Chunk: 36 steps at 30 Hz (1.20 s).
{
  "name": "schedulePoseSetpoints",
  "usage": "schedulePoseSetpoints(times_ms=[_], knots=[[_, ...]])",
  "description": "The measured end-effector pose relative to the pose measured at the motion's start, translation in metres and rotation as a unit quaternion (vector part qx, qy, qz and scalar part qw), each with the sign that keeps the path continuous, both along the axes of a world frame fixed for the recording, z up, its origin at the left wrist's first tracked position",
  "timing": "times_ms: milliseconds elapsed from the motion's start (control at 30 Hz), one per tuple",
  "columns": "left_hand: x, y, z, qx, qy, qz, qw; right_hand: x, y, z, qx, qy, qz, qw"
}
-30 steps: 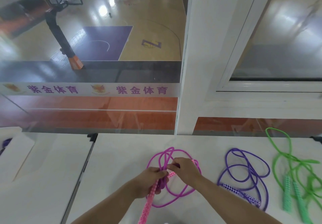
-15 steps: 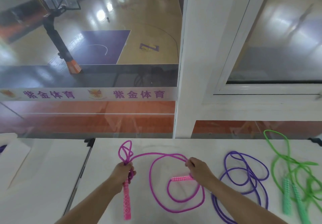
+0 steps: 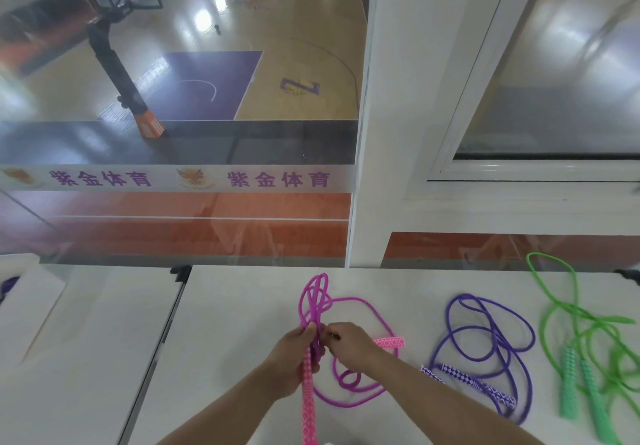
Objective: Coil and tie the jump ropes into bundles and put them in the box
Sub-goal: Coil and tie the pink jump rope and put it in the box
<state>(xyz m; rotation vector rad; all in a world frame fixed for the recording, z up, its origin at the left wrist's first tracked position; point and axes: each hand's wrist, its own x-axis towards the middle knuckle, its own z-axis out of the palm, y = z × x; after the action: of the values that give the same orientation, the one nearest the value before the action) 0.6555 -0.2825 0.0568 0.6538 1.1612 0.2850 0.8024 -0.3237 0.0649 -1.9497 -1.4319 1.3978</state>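
Observation:
A pink jump rope (image 3: 349, 384) lies partly coiled on the white table (image 3: 235, 313). My left hand (image 3: 294, 358) grips a bunch of its loops together with one pink patterned handle (image 3: 308, 410), and the loops stick up beyond my fist. My right hand (image 3: 349, 344) pinches the rope right beside the left hand. The rope's other handle (image 3: 389, 342) lies on the table just right of my right hand. A purple jump rope (image 3: 485, 340) lies loose to the right. Further right is a green jump rope (image 3: 571, 347).
A glass wall and a white pillar (image 3: 374, 167) rise right behind the table's far edge. A second white table (image 3: 86, 340) adjoins on the left across a narrow gap. At the far left edge sits a white box (image 3: 20, 292) with something purple in it.
My hands were spread apart, stretching the pink rope. They have come together at the table's middle, the right hand bringing rope to the left, which now holds a taller bunch of loops.

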Motion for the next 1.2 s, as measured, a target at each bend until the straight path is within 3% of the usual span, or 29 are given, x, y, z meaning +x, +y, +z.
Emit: schedulePoseSetpoints(times_ms=[233,400,567,767,867,967,1133,1200], knots=[[-0.005,0.002,0.001,0.034,0.017,-0.03,0.999,-0.001,0.001,-0.005,-0.008,-0.005,0.03,1.0],[-0.01,0.021,-0.001,0.059,0.083,0.049,0.994,0.012,0.0,-0.01,-0.04,0.008,0.015,0.999],[-0.02,0.037,0.005,0.041,0.077,0.087,0.992,0.031,-0.012,-0.013,-0.112,0.117,-0.001,0.987],[-0.04,0.071,0.004,0.097,0.137,0.178,0.97,0.049,-0.022,-0.025,-0.058,-0.047,0.057,0.996],[-0.05,0.084,0.002,0.109,0.161,0.217,0.957,0.059,-0.026,-0.025,-0.051,-0.055,0.049,0.996],[-0.047,0.08,0.004,0.1,0.132,0.231,0.959,0.056,-0.024,-0.024,-0.097,-0.044,0.091,0.99],[-0.03,0.059,0.008,0.053,0.071,0.138,0.986,0.029,-0.019,-0.011,-0.172,0.12,0.051,0.976],[-0.023,0.052,0.007,0.043,0.053,0.111,0.992,0.01,-0.012,-0.002,-0.126,0.095,0.071,0.985]])
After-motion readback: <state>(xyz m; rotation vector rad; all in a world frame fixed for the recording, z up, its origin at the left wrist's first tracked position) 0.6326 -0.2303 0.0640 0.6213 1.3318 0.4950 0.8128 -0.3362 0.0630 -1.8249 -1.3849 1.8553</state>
